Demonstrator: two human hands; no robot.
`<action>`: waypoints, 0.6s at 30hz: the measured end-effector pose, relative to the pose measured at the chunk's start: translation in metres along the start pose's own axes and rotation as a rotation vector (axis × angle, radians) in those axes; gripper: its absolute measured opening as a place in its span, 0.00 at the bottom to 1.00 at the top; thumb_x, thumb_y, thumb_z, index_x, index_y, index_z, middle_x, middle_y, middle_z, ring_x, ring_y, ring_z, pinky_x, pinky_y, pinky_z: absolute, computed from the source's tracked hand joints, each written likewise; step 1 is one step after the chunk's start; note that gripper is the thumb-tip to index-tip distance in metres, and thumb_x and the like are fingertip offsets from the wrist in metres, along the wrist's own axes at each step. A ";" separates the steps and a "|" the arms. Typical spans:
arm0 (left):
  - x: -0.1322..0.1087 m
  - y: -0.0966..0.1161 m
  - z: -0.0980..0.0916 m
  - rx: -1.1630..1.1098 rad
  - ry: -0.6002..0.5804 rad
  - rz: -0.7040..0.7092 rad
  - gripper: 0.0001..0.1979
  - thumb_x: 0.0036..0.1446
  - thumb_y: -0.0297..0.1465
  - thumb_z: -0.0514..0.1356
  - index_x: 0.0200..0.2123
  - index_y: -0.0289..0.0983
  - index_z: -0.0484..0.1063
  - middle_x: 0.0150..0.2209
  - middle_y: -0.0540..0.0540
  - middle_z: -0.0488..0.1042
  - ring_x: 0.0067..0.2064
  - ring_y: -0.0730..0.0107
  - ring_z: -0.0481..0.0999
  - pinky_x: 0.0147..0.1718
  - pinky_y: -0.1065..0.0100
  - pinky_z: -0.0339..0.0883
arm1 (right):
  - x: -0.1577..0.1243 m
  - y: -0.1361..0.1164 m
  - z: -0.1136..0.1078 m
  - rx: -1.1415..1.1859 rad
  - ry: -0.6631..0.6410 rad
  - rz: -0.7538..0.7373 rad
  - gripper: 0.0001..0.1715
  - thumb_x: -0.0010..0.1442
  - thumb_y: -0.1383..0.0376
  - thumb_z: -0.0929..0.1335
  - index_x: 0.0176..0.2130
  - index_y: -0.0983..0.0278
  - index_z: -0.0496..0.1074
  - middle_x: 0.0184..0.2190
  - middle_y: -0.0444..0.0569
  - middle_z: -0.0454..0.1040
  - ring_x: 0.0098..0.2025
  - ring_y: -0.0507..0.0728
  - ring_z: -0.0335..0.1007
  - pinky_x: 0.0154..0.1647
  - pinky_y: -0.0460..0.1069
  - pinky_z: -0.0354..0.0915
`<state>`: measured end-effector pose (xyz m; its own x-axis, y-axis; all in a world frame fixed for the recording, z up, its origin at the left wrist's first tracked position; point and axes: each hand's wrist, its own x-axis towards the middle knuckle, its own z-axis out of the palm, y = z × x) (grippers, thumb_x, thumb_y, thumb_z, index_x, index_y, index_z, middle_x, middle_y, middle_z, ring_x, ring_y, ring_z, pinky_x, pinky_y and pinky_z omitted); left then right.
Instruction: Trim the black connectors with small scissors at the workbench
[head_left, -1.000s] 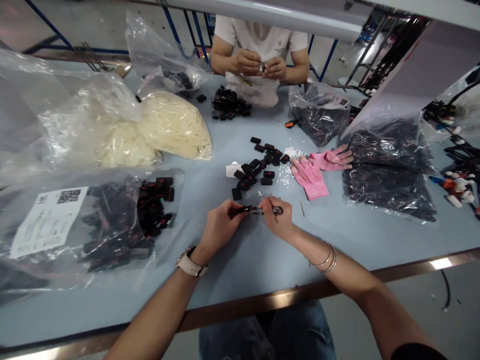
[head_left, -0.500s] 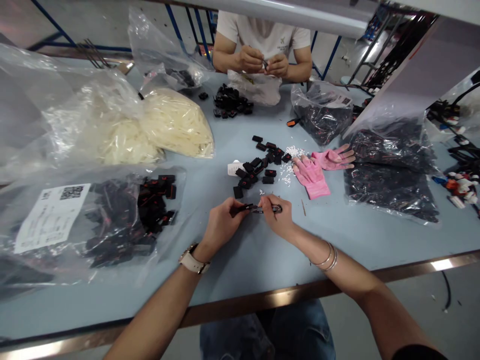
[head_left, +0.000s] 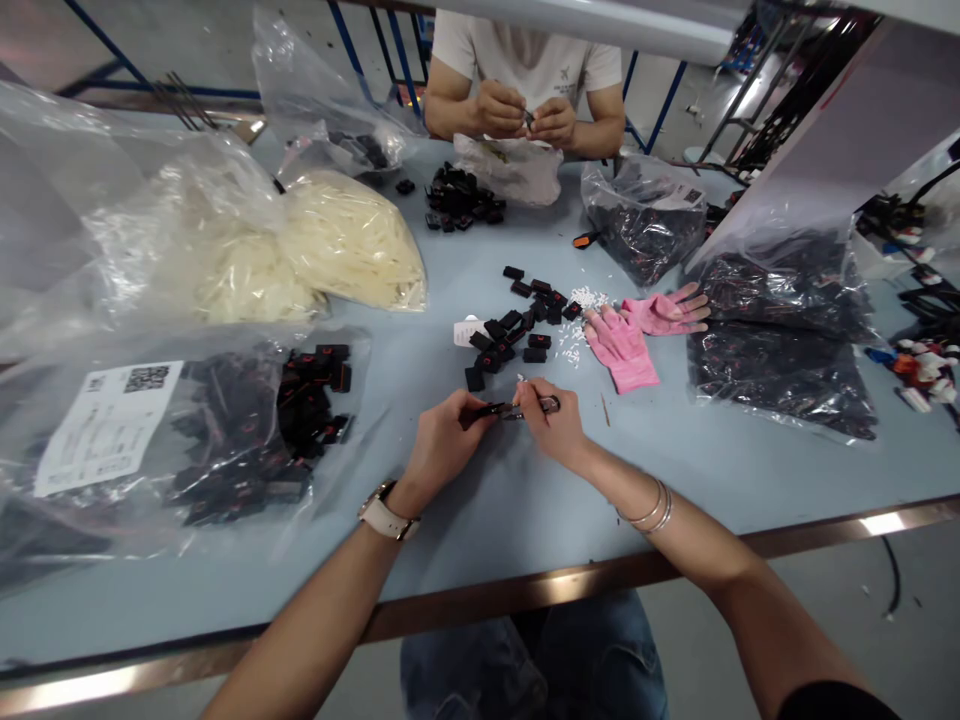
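Just in front of the table's near edge, my left hand [head_left: 448,440] pinches a small black plastic connector housing [head_left: 489,410] between thumb and fingertips. My right hand [head_left: 553,425] is closed round a slim dark tool with a looped end [head_left: 553,404], which looks like tweezers. Its tip meets the housing, and my fingers hide much of it. A tiny white piece [head_left: 520,378] shows by my right fingertips. Beyond my hands lies a loose pile of black housings [head_left: 499,350], with tiny white pieces [head_left: 572,345] scattered to its right.
Pink gloves [head_left: 626,350] lie right of the white pieces. Bags of black parts [head_left: 780,380] fill the right side. On the left are a bag of cream-coloured parts [head_left: 352,240] and an opened bag of black housings [head_left: 232,440]. Across the table, a co-worker's hands [head_left: 525,112] hold a small part.
The whole view has shifted slightly. Both hands keep their hold on the housing and the tool, with the tool turned a little against the housing.
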<state>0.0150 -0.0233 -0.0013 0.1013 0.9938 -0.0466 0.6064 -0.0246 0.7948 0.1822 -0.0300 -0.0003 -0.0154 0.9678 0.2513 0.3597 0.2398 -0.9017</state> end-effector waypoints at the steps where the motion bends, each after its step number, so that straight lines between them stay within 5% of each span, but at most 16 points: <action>1: 0.000 0.000 0.000 0.001 0.000 0.000 0.04 0.49 0.33 0.62 0.29 0.41 0.70 0.30 0.49 0.79 0.32 0.63 0.78 0.34 0.64 0.70 | 0.000 0.000 0.000 0.000 0.000 -0.004 0.21 0.64 0.54 0.60 0.26 0.62 0.68 0.19 0.41 0.65 0.22 0.49 0.60 0.26 0.45 0.58; 9: -0.001 -0.001 0.000 -0.030 0.000 0.012 0.05 0.50 0.34 0.62 0.29 0.41 0.69 0.29 0.49 0.78 0.30 0.64 0.77 0.33 0.64 0.69 | -0.006 0.005 0.000 0.002 0.106 -0.075 0.20 0.64 0.56 0.59 0.28 0.63 0.70 0.21 0.44 0.70 0.22 0.50 0.63 0.26 0.46 0.61; 18: 0.000 0.001 -0.001 -0.020 0.005 0.008 0.04 0.49 0.33 0.62 0.28 0.41 0.69 0.29 0.49 0.79 0.31 0.63 0.78 0.33 0.64 0.69 | -0.003 -0.003 -0.002 -0.076 0.016 -0.086 0.19 0.63 0.57 0.60 0.27 0.61 0.71 0.19 0.43 0.69 0.22 0.50 0.64 0.27 0.45 0.62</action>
<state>0.0149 -0.0234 -0.0001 0.1020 0.9941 -0.0366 0.5894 -0.0308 0.8073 0.1834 -0.0336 0.0024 -0.0340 0.9425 0.3325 0.4275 0.3144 -0.8476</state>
